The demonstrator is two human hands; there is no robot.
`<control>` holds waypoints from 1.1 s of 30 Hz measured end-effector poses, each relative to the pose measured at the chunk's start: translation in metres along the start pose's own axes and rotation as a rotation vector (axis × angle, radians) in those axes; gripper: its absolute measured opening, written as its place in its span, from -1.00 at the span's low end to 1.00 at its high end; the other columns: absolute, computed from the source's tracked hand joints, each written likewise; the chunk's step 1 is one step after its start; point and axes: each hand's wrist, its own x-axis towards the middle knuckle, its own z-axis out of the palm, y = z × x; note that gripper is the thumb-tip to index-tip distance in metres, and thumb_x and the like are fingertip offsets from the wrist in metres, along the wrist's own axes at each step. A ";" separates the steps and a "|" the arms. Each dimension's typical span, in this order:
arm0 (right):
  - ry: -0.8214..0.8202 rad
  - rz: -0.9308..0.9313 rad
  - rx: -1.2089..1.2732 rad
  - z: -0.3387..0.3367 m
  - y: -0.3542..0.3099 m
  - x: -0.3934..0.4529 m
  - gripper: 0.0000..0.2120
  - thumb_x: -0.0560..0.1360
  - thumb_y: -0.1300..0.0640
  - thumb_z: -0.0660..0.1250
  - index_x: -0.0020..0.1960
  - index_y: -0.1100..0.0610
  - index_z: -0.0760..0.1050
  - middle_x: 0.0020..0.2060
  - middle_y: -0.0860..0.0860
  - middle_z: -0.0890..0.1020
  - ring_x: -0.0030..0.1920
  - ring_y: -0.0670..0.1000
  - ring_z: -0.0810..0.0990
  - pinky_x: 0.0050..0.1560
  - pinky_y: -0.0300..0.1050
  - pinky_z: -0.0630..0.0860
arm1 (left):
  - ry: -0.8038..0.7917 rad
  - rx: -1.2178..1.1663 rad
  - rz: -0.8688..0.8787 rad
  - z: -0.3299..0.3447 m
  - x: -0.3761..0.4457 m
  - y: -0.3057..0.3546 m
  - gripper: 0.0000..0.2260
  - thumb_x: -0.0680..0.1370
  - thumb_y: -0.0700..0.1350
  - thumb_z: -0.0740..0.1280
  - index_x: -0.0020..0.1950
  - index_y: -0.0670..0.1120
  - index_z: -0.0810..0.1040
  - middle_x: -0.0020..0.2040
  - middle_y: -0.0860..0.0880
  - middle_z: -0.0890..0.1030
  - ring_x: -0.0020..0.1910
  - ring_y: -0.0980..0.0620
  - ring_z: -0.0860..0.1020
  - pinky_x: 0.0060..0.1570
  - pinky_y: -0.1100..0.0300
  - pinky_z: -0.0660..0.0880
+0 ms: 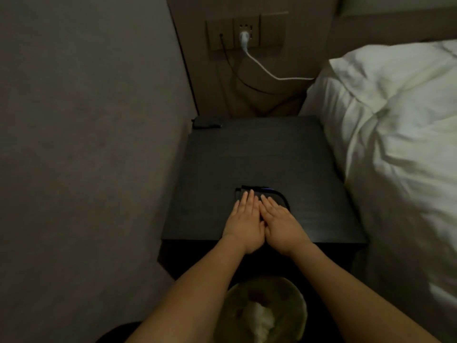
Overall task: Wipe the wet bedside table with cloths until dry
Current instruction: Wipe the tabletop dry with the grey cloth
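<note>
A dark bedside table fills the middle of the head view, wedged between a wall and a bed. On its front part lies a dark folded cloth with a thin blue edge. My left hand and my right hand lie side by side, flat on the cloth, fingers straight and pointing away from me. Both palms press down on it and cover most of it. A second small dark cloth sits at the table's far left corner.
A white duvet and pillow crowd the table's right side. A grey wall closes the left. A socket panel behind holds a white cable and a black cable. A round bin with white paper stands below the table's front edge.
</note>
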 end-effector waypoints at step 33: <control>0.053 0.234 -0.288 -0.032 0.047 -0.085 -0.53 0.59 0.18 0.06 0.49 0.14 0.17 0.50 0.07 0.26 0.45 -0.01 0.33 0.30 -0.11 0.40 | 0.015 0.067 0.245 0.013 -0.012 0.096 -0.29 0.55 -0.13 0.19 0.56 -0.20 -0.17 0.58 -0.15 -0.19 0.57 -0.07 -0.19 0.51 0.10 -0.16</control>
